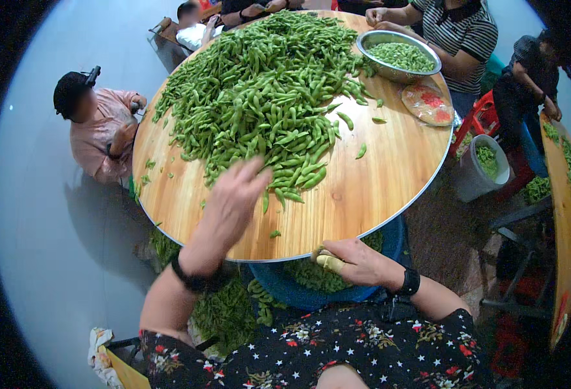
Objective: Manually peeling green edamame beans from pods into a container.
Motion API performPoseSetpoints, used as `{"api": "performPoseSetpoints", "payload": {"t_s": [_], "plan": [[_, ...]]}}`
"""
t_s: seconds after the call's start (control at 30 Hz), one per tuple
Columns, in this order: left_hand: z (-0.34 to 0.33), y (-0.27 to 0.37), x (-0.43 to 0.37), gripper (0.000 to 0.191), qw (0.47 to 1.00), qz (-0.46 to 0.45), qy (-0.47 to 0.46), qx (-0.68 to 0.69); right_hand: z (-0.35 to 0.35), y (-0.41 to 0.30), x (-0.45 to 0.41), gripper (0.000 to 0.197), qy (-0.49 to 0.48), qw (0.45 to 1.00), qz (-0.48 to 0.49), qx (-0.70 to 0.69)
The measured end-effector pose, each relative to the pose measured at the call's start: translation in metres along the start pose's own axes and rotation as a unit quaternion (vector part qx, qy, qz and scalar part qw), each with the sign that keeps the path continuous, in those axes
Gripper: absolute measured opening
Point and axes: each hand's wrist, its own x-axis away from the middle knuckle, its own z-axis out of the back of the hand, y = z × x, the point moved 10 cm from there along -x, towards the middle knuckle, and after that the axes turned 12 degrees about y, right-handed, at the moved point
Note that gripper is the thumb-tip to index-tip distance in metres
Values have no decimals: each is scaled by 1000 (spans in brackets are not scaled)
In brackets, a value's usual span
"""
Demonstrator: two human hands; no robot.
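Observation:
A large heap of green soybean pods (261, 92) covers much of a round wooden table (363, 194). My left hand (232, 199), slightly blurred, reaches over the near edge of the heap; its fingers touch or hover at the pods, and whether it grips one cannot be told. At the table's near rim is my right hand (351, 260), with bent fingers and yellowish coverings on the thumb or fingertips; what lies between them is hidden. Beneath it, a blue tub (397, 238) holds a pale green mass. A small green piece (275, 234) lies between my hands.
A metal bowl of shelled beans (399, 56) and a wrapped round item (429, 104) stand at the right. Several people sit around, one in pink (103, 131) at the left. A white bucket (482, 167) is on the right, near another table (560, 204). Green waste (224, 316) lies below.

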Motion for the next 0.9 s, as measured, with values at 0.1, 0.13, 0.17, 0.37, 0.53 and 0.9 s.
{"api": "performPoseSetpoints", "payload": {"t_s": [0.1, 0.13, 0.17, 0.37, 0.53, 0.9], "plan": [[-36, -31, -38, 30, 997, -49, 15, -58, 5, 2, 5, 27, 10, 1000, 11, -11], [-47, -43, -36, 27, 996, -44, -16, -82, 6, 2, 8, 29, 5, 1000, 15, -14], [-52, -45, -35, 25, 995, -45, -38, -85, 10, 4, 11, 30, 12, 1000, 6, -9], [-38, -55, -9, 16, 996, -22, 14, -85, 23, -1, 8, 37, 74, 997, -10, -13], [-12, -20, 24, 25, 945, 149, 82, 278, 6, 2, -12, 36, 84, 965, -88, -233], [-12, 39, 62, 38, 916, 170, 144, 335, -10, -5, -23, 21, 123, 940, -104, -301]]}}
